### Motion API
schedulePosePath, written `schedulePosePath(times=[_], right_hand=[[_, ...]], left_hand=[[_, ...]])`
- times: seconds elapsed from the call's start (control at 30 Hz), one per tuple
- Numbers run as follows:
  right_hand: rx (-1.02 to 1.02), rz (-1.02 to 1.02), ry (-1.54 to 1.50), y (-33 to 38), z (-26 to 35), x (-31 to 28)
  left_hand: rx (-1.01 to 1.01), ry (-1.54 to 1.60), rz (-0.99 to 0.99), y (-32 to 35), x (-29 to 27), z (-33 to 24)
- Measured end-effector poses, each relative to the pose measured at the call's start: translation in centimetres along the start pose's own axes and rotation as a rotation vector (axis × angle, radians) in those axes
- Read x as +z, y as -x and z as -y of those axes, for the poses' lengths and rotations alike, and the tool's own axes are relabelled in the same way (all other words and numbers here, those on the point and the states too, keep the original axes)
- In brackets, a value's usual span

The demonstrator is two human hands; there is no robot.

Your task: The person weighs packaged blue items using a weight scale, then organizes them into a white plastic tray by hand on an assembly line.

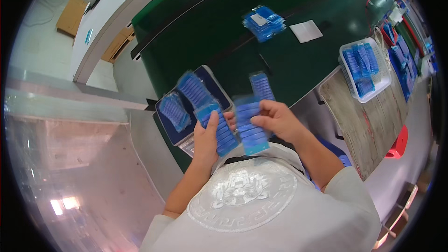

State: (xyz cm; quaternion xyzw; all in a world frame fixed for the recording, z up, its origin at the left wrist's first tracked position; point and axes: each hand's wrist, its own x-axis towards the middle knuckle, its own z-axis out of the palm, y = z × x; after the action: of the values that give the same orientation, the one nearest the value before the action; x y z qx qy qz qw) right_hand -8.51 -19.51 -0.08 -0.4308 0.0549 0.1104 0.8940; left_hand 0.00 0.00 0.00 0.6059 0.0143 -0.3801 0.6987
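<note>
My left hand (204, 141) grips a flat blue packet (225, 135) with a row of ridged purple-blue pieces inside, its thumb on top. Pinched between the thumb and fingers of my right hand (279, 117) is a second packet (249, 126) of the same kind, slightly blurred. The two packets are side by side in front of my shirt. Beyond my left hand, a dark blue tray-like platform (178, 137) with a pale rim carries a slanted packet (193, 88) and another packet (174, 112). One more packet (261, 85) lies on the table just beyond my right hand.
On the green table (200, 32) lie a pile of blue packets (264, 22), a white paper square (306, 31) and a dark thin stick (264, 60). To the right, a white basket (383, 80) of packets stands on a wooden board (364, 126). A red stool (398, 143) is below.
</note>
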Motion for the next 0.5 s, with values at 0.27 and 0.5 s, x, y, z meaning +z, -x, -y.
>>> schedulePosePath(times=[0.27,0.5], right_hand=[[-0.272,-0.369,0.841,-1.4,-4.5,-1.9],[-0.219,-0.375,0.158,1.7,-3.5,-7.1]], left_hand=[[0.044,0.121,0.011,-2.6,5.4,0.7],[0.068,-0.185,0.087,-5.5,9.1,2.4]])
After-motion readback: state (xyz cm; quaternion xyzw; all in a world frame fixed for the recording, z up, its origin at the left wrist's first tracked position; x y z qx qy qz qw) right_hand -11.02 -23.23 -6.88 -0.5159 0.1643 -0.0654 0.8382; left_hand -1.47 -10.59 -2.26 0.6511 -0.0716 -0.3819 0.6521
